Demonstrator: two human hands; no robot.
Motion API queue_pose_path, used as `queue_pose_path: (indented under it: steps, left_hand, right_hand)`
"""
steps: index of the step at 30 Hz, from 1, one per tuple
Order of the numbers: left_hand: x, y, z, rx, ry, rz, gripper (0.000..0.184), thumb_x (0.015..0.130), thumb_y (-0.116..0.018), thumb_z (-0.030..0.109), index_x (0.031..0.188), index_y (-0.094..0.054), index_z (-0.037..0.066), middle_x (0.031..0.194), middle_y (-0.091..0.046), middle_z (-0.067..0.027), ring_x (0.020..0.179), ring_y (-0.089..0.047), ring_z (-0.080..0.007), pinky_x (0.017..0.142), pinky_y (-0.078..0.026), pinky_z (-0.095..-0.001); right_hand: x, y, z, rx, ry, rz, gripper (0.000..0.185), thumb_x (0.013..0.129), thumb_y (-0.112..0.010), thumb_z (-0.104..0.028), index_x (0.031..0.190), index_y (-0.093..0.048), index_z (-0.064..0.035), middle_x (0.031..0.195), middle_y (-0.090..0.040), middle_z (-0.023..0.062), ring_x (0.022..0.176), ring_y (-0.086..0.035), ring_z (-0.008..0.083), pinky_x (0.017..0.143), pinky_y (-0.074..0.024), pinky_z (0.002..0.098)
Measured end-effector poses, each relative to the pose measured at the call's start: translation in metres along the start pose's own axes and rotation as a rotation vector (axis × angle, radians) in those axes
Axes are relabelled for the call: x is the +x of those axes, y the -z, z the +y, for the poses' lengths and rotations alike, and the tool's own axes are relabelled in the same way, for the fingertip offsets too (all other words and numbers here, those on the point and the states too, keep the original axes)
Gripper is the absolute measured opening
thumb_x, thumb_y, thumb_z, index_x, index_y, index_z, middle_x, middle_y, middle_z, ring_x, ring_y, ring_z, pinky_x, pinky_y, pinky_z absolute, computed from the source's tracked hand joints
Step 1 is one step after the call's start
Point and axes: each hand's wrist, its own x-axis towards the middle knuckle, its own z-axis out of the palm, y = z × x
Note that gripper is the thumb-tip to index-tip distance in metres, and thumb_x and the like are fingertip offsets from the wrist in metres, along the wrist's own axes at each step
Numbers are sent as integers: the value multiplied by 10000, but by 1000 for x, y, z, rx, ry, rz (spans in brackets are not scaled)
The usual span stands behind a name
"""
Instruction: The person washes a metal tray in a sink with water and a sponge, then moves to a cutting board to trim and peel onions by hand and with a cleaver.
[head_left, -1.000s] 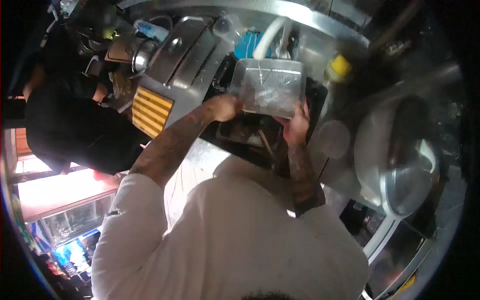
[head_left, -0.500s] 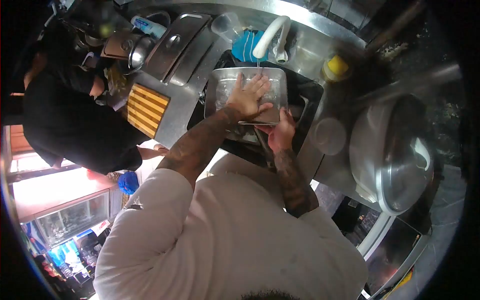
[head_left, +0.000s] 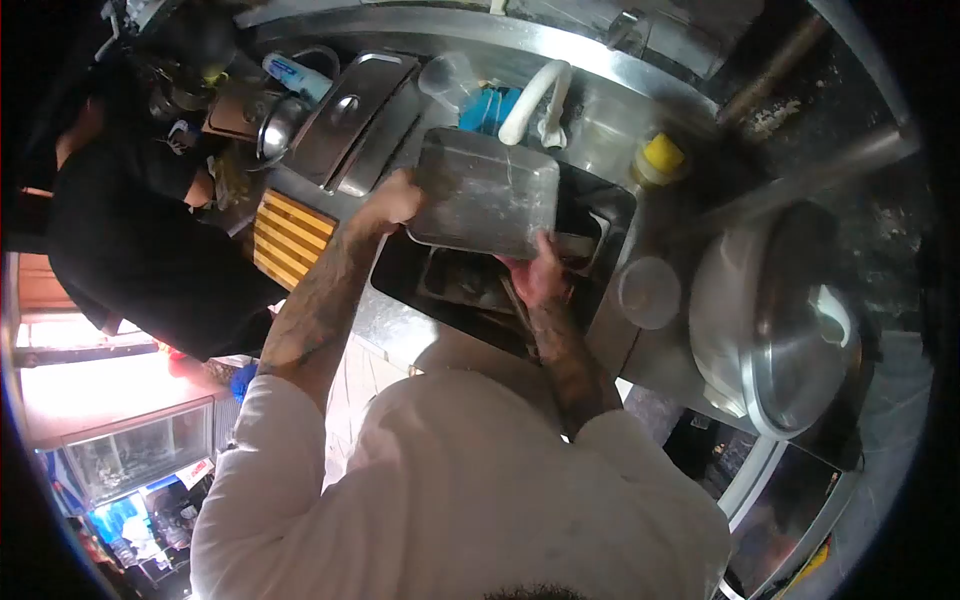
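Note:
A rectangular metal pan [head_left: 485, 190] is held over the dark sink [head_left: 395, 270], its wet inside facing up. My left hand [head_left: 402, 198] is closed around its left edge. At the lower right corner, my right hand [head_left: 543, 275] grips the rim, with the thumb on top. The white faucet [head_left: 535, 102] arches just beyond the pan's far edge; I cannot make out whether water runs from it. Below the pan, other metal pieces [head_left: 465, 280] lie in the sink, partly hidden by the pan and my right hand.
A large lidded pot [head_left: 770, 320] stands on the right, near a clear plastic container [head_left: 648, 293] and a yellow sponge [head_left: 662, 153]. Left of the sink are a striped wooden board [head_left: 292, 238] and metal lidded pans [head_left: 350, 125]. A person in black [head_left: 150, 220] stands at the left.
My left hand has left the inside of the pan and taken hold of its left edge. The pan has shifted slightly left and tilted. My right hand keeps its corner.

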Motion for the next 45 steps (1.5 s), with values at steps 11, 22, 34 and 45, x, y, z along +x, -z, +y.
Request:
queue_pose_path:
  steps: [11, 22, 34, 45]
  left_hand:
    - [-106, -12, 97, 955, -339, 639, 634, 844, -591, 63, 1455, -426, 101, 1194, -588, -127, 1139, -588, -325, 922, -471, -477]
    - [-112, -71, 50, 888, -908, 158, 643, 849, -696, 238, 1451, -479, 185, 1538, -414, -48, 1451, -335, -281, 1161, -246, -551]
    - [-48, -80, 28, -671, 192, -100, 635, 966, -648, 391, 1470, -425, 76, 1328, -560, -45, 1155, -550, -149, 898, -498, -349]
    - [-78, -21, 10, -536, 68, 11, 749, 801, -836, 142, 1389, -385, 34, 1093, -592, -93, 873, -595, -134, 726, -518, -274]
  right_hand:
    - [85, -116, -20, 173, -451, -116, 677, 1025, -396, -566, 1354, -437, 23, 1225, -595, 243, 1027, -635, 371, 989, -498, 533]
    - [85, -59, -71, -217, -180, 208, 425, 1049, -499, -402, 1231, -606, -33, 1241, -635, 75, 1113, -602, 204, 969, -471, 347]
    - [43, -69, -116, -586, 325, 298, 582, 1042, -447, -501, 1223, -615, 26, 1124, -677, 95, 968, -657, 212, 874, -519, 347]
    - [103, -70, -25, -528, 40, -52, 720, 967, -518, -619, 1427, -460, -70, 1363, -544, 70, 1223, -533, 196, 1012, -456, 383]
